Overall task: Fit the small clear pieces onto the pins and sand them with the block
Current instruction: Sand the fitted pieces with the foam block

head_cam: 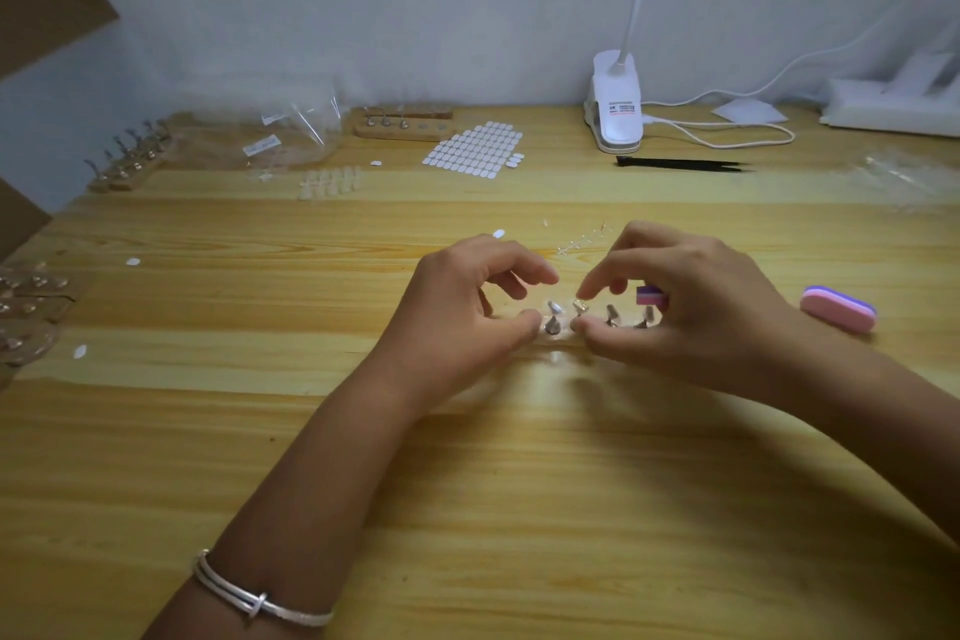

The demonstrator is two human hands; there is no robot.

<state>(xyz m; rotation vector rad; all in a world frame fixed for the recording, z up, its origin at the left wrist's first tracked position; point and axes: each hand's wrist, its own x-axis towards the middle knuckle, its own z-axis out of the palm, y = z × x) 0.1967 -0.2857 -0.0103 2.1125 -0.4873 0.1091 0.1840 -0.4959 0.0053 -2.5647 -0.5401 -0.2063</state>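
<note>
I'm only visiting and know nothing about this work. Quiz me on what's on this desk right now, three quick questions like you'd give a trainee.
1. Multiple choice: what is tucked in the right hand while its fingertips work at the row of pins?
A) a small pink and purple block
B) a pencil
C) a coin
2. True or false: the black tweezers lie on the table near the white clip lamp, with no hand on them.
3. Fill in: the silver bracelet is on the ___ wrist.

Key: 1 A; 2 true; 3 left.
</note>
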